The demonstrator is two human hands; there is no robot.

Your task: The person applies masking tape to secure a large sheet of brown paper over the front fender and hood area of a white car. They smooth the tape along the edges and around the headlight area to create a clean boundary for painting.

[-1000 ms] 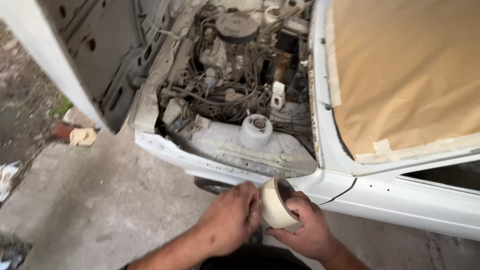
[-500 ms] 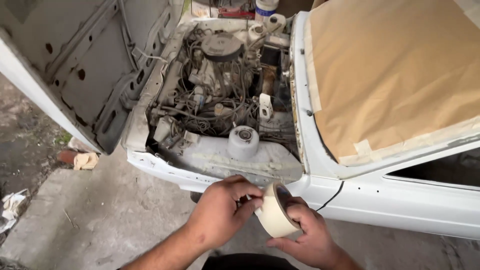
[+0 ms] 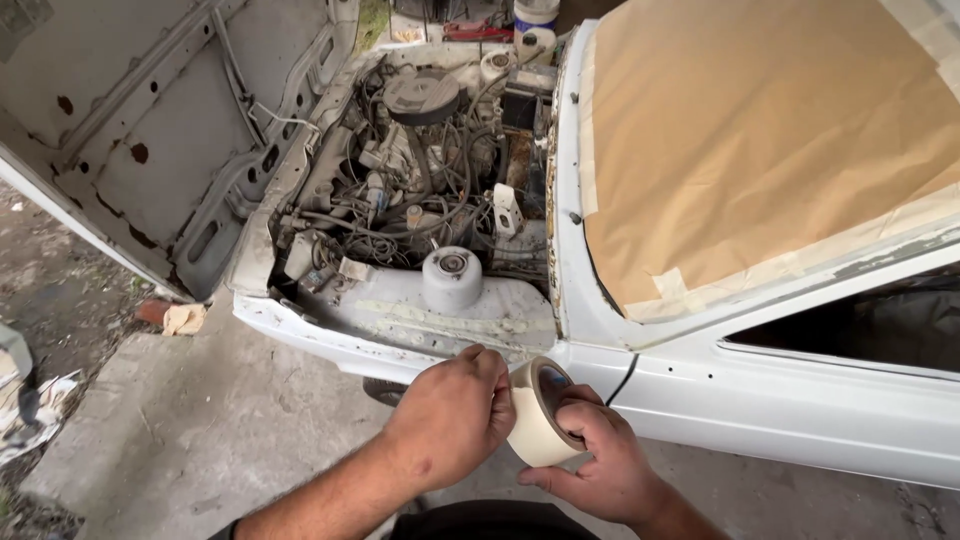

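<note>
Beside the white car's open engine bay, seen from above:

Tape: a cream-coloured roll of paper masking tape (image 3: 540, 420) with a brown cardboard core, held in the air between both hands, just in front of the white car body (image 3: 760, 400) near the edge of the engine bay.

Right hand: the right hand (image 3: 600, 465) cups the roll from below and behind, fingers wrapped around its far side, one finger hooked at the core opening. Firm grasp on the roll.

Left hand: the left hand (image 3: 450, 420) lies against the roll's outer face, fingers curled and pinched at the tape surface. Whether a loose end sits between the fingertips is hidden.

Windscreen: covered by a sheet of tan masking paper (image 3: 760, 150), its lower edge fixed with strips of pale tape.

Engine bay: open, with a dark round air cleaner (image 3: 422, 95) at the top, tangled hoses and wires, and a pale domed strut tower cap (image 3: 452, 278) near the front.

Bonnet: the raised white bonnet underside (image 3: 150, 130), rust-spotted, stands to the left.

Ground: grey concrete (image 3: 200, 430), with a crumpled rag (image 3: 183, 319) by the bonnet's lower edge.
</note>
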